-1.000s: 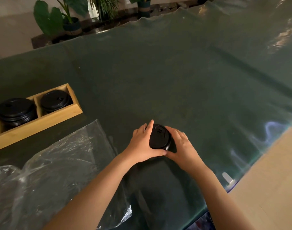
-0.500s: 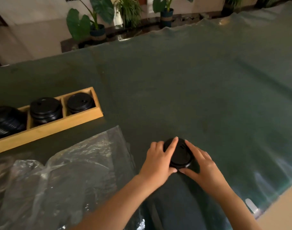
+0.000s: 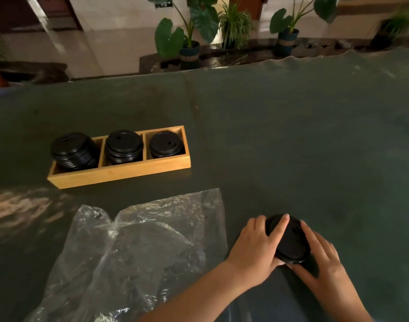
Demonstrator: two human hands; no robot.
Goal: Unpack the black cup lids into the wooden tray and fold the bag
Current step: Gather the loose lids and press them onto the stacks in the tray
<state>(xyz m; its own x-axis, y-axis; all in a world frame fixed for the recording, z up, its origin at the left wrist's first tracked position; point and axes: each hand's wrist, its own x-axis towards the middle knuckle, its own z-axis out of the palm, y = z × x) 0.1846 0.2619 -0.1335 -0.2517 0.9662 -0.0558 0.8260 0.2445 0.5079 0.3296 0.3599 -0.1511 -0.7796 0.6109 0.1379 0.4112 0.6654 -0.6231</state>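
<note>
A small stack of black cup lids (image 3: 290, 242) sits on the dark green table at the lower right. My left hand (image 3: 257, 247) and my right hand (image 3: 322, 261) clasp it from both sides. The wooden tray (image 3: 120, 174) lies at the middle left with three compartments, each holding a stack of black lids (image 3: 124, 147). The clear plastic bag (image 3: 138, 247) lies flat and crumpled on the table, left of my hands, and looks empty.
The dark green covering (image 3: 292, 140) spans the whole table. Potted plants (image 3: 187, 38) stand along a ledge beyond the far edge. A glare patch (image 3: 22, 208) shows at the left.
The view has swung left and up, so the whole tray and the plants now show. My hands keep hold of the lid stack, which has stayed in about the same place on the table.
</note>
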